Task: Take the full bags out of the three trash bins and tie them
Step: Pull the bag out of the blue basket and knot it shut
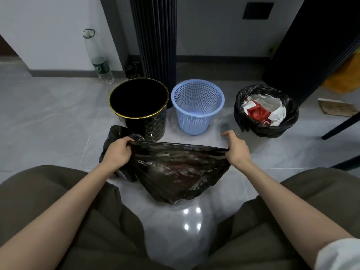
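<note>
A full black trash bag [175,172] sits on the floor between my knees, its mouth stretched flat. My left hand [117,151] grips the left corner of the mouth and my right hand [236,148] pinches the right corner. Behind my left hand lies another black bag [115,133] on the floor. Three bins stand in a row beyond: a black bin with a gold rim [139,106], bare inside; a blue mesh basket [196,106], also bare; and at the right a bin lined with a black bag [266,112] holding red and white trash.
A clear plastic bottle [97,57] stands by the wall at the back left. A dark ribbed column [155,36] rises behind the bins. Dark furniture [311,45], a black slanted leg [342,125] and a piece of cardboard [337,107] are at the right.
</note>
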`<state>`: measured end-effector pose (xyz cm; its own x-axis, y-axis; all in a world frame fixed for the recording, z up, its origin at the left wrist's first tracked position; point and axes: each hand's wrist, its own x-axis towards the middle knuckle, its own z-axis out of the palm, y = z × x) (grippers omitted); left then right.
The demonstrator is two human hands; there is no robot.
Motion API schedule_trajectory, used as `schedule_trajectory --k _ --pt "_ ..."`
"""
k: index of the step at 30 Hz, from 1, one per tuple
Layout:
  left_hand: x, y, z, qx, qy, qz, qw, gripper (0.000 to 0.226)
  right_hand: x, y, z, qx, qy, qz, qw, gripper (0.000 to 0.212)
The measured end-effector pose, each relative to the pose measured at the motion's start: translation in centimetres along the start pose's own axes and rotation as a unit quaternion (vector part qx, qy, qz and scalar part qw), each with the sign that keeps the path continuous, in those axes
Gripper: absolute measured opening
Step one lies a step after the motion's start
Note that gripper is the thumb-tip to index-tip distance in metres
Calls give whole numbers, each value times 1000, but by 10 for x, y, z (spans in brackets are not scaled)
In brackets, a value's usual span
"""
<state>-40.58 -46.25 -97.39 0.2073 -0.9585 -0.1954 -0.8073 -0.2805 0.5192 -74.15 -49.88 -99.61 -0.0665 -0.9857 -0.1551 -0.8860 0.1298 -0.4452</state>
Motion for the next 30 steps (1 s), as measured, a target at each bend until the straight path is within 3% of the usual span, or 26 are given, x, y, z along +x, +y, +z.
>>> schedule_trajectory --k 8,13,18,22,25,30 --pt "4 -21 -7 57 50 -56 996 36 8 21 9 -82 54 28 995 39" --pt "3 -24 -15 81 60 -90 991 37 10 23 7 -32 7 82 996 37" --pt "7 -26 -26 114 43 -81 989 32 6 15 1 12 29 74 997 34" --pt "7 -21 -31 157 17 -58 986 34 11 -15 -4 89 -55 -7 994 41" --pt "11 -15 -36 136 -25 -48 989 31 5 -45 -7 51 -117 -97 987 53" --pt "15 0 -46 42 -83 -39 995 25 -23 -92 10 30 -191 -244 950 99"
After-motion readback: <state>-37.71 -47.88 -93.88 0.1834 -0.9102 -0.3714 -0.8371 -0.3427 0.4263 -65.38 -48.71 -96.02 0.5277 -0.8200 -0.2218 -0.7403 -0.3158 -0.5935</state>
